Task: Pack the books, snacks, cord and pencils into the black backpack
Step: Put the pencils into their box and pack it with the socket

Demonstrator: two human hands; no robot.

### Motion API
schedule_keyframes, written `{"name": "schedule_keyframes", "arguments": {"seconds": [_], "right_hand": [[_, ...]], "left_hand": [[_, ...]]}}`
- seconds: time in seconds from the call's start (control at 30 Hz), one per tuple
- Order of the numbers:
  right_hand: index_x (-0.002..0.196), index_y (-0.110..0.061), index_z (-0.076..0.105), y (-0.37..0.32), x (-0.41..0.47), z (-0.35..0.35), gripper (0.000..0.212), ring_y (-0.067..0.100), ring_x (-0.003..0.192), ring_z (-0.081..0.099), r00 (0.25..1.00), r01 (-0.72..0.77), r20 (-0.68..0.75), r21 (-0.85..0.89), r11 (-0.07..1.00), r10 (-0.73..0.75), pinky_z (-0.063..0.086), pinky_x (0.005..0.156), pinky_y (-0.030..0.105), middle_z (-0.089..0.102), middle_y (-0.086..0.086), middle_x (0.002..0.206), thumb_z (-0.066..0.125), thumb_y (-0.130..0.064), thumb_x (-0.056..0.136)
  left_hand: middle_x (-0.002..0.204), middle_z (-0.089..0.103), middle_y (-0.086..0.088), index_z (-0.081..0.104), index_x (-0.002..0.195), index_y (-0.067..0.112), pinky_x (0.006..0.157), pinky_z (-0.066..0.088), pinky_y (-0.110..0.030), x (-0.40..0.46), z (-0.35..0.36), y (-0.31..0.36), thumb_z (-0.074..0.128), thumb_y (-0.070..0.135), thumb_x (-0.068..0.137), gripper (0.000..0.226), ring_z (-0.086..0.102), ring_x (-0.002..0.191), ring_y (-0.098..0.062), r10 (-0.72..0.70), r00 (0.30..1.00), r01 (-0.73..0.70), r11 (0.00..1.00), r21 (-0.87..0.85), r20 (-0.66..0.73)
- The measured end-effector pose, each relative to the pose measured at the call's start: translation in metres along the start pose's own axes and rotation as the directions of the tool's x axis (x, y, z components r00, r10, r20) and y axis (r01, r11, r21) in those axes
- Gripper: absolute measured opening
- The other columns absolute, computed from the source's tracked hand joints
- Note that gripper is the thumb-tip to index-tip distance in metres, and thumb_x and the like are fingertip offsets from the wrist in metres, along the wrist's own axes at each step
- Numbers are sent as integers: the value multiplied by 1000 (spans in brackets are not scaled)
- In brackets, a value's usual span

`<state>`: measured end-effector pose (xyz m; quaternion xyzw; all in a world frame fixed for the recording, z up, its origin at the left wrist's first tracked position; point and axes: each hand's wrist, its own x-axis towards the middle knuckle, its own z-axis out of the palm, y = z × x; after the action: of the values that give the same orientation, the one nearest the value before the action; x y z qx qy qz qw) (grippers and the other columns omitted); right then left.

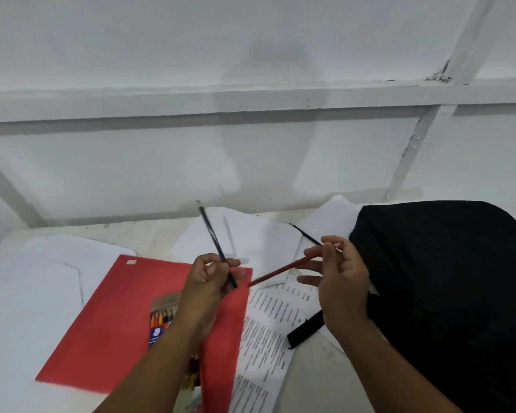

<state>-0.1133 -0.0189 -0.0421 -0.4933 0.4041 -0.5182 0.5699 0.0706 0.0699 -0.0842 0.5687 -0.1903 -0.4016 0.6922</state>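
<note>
My left hand [209, 281] grips a dark blue pencil [213, 236] that points up and away. My right hand [337, 278] pinches a red pencil [280, 271] that slants down to the left, and another dark pencil [306, 235] sticks out behind its fingers. The black backpack [447, 287] lies at the right, just beyond my right hand, with a black strap [306, 327] trailing onto the papers. A box of coloured pencils [161, 323] rests on a red folder [116, 323] under my left forearm.
White sheets [42, 287] cover the left and far side of the surface. A printed sheet [268, 329] lies between the folder and the backpack. A white wall [251, 159] with ledges rises close behind.
</note>
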Motion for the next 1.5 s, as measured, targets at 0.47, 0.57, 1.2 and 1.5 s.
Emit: {"name": "schedule_keyframes", "arguments": {"seconds": [0.47, 0.57, 1.2, 1.5], "right_hand": [[121, -10, 58, 53, -26, 120, 31, 25, 86, 74, 915, -327, 247, -9, 945, 319, 61, 75, 29, 60, 17, 111, 57, 7, 95], [118, -17, 58, 56, -33, 136, 26, 24, 75, 75, 929, -210, 266, -191, 959, 257, 62, 62, 36, 66, 11, 105, 60, -4, 96], [152, -23, 31, 114, -22, 169, 78, 2, 89, 61, 831, 254, 516, -684, 684, 207, 50, 72, 11, 62, -6, 100, 63, 2, 85], [106, -18, 74, 132, -27, 180, 23, 13, 91, 50, 746, 548, 656, -702, 456, 113, 45, 79, 27, 61, 0, 96, 55, -28, 97]], "left_hand": [[82, 71, -1, 53, 107, 33, 64, 56, -26, -8, -147, 14, 81, 19, 83, 39, 72, 77, -12, 218, 967, -108, 825, 554, -135], [76, 72, -2, 51, 106, 35, 63, 51, -17, 2, -151, 10, 85, 23, 79, 45, 71, 72, -9, 238, 967, -129, 765, 631, -91], [109, 68, 16, 56, 129, 34, 84, 56, -30, 28, -173, -28, 74, 43, 85, 49, 65, 98, -2, 338, 938, -285, 644, 710, 70], [114, 64, 10, 59, 130, 33, 87, 46, -21, 30, -171, -32, 71, 44, 88, 44, 59, 103, -7, 326, 943, -265, 599, 756, 72]]}}
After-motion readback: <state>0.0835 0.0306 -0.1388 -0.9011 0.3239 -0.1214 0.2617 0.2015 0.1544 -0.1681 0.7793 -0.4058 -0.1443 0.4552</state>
